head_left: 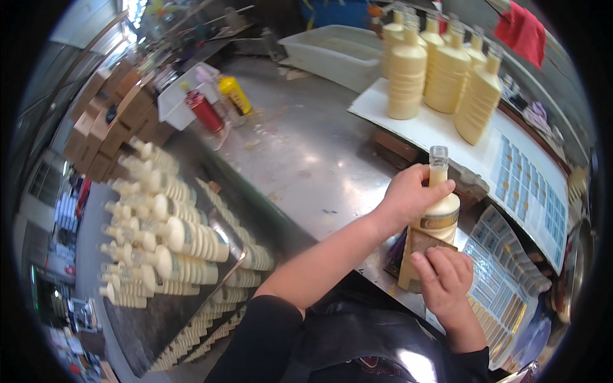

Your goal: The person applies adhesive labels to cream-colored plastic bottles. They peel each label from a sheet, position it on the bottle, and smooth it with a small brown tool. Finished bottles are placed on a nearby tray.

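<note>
Leftmost, cardboard boxes (105, 118) stand stacked at the far left edge. Below them, many filled cream bottles (169, 239) lie on their sides in rows on a dark tray, necks pointing left.

Further right: a red can (204, 112) and a yellow container (235, 94) stand at the far edge of the metal worktable (300, 153). A white tub (332, 51) sits behind them.

Centre-right: the left hand (408, 195) is wrapped closed around the shoulder and neck of an upright cream bottle (440, 214) with no cap on, which stands at the near right edge of the table. The right hand (444, 274) is lower, fingers curled against the bottle's front, thumb and fingertips pressing a brown label (428, 242) onto the body. A narrower band label already sits above it.

Judgement on doing this step well: keep the left grip firm so the bottle does not turn, square the label's top edge to the band above before pressing, then smooth outward from the middle so no bubbles or creases stay.

Behind, unlabelled cream bottles (447, 76) stand grouped on a white board (415, 124). Right of the hands, label sheets (504, 268) lie fanned out, just beside the right hand. A red cloth (523, 29) hangs at top right.
</note>
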Demonstrator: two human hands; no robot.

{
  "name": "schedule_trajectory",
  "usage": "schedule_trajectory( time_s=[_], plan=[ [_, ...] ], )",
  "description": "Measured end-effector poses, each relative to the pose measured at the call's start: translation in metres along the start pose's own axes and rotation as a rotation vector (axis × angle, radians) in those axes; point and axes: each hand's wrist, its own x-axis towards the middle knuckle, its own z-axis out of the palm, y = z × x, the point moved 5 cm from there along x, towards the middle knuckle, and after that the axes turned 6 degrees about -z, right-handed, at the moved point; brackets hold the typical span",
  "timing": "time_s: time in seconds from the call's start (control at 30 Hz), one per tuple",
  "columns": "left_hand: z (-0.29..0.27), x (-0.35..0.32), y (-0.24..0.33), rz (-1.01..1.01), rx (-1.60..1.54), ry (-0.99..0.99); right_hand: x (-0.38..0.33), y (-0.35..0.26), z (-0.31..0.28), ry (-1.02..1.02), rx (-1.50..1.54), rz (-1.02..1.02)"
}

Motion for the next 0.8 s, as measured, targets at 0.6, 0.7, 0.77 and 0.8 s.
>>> schedule_trajectory(
  time_s=[0.6,0.7,0.77,0.8],
  plan=[
    [-0.201,-0.484,0.068,0.358,0.472,1.329,0.037,0.077,0.064,0.435,1.111,0.807],
    [-0.221,-0.543,0.055,0.251,0.640,1.720,0.038,0.086,0.078,0.434,1.177,0.827],
    [-0.238,-0.564,0.044,0.085,0.776,1.899,0.038,0.090,0.085,0.414,1.212,0.830],
    [-0.248,-0.570,0.038,0.032,0.852,1.957,0.039,0.091,0.088,0.408,1.205,0.832]
  ],
)
